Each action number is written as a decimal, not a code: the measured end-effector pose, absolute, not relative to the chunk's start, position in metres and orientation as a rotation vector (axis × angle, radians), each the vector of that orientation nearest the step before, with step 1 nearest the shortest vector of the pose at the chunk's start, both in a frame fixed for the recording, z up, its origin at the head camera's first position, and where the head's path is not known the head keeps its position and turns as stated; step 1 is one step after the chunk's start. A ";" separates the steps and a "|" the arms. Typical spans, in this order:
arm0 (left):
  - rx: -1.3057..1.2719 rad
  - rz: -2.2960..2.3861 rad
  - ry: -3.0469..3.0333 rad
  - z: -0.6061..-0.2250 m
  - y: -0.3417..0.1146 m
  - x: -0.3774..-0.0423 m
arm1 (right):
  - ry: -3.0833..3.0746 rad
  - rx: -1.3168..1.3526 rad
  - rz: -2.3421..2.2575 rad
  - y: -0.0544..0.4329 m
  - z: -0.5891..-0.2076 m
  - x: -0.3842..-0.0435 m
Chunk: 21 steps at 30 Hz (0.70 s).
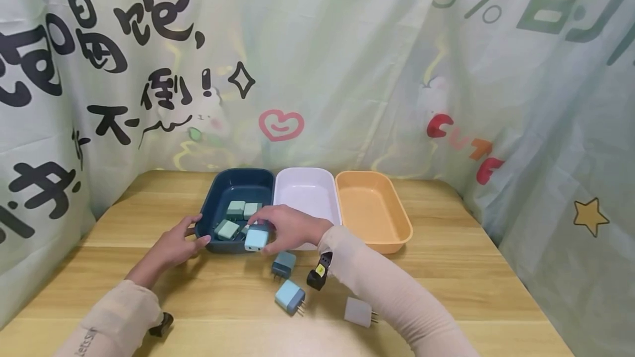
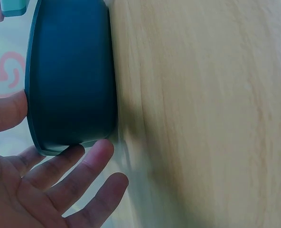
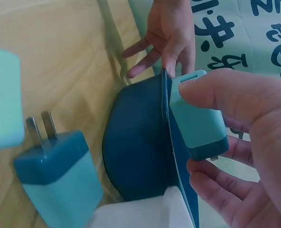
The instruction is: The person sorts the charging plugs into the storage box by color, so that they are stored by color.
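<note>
My right hand (image 1: 290, 227) pinches a light blue wall charger (image 3: 200, 121) between thumb and fingers, over the near end of the dark blue tray (image 1: 210, 219). A USB slot shows on the charger's face; its prong end has a darker band. In the tray lie several pale green chargers (image 1: 228, 230), partly hidden behind my right hand. My left hand (image 2: 41, 185) touches the tray's near left corner, thumb at the rim and fingers spread against the outer wall. On the table, two blue chargers (image 1: 290, 296) (image 3: 60, 178) lie near my right wrist.
A white tray (image 1: 307, 180) stands against the dark blue one, with an orange tray (image 1: 374, 208) to its right. A pale white charger (image 1: 358, 312) lies beside my right forearm on the wooden table (image 1: 446, 269). Behind hangs a printed curtain (image 1: 347, 70).
</note>
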<state>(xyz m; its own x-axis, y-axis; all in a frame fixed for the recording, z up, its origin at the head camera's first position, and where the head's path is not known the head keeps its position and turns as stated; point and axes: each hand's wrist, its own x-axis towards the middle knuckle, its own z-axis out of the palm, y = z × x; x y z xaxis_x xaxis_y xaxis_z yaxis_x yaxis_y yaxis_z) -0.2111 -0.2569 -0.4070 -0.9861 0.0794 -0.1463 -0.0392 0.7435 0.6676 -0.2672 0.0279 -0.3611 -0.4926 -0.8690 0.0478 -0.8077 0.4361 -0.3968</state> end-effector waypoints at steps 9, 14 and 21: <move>0.027 1.080 2.767 -0.406 -0.257 -0.212 | 2.523 -1.480 -0.614 0.037 -0.360 -0.280; 0.044 1.089 2.773 -0.408 -0.257 -0.213 | 2.538 -1.450 -0.654 0.042 -0.362 -0.286; 0.032 1.057 2.789 -0.409 -0.257 -0.212 | 2.578 -1.382 -0.672 0.048 -0.363 -0.294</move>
<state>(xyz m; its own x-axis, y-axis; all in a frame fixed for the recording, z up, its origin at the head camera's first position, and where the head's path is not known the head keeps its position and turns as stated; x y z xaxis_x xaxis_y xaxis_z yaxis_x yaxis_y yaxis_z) -0.2123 -0.2569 -0.4089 -0.9872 0.0759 -0.1404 -0.0363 0.7500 0.6604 -0.2943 0.0482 -0.3632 -0.5682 -0.8185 0.0844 -0.7557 0.4784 -0.4473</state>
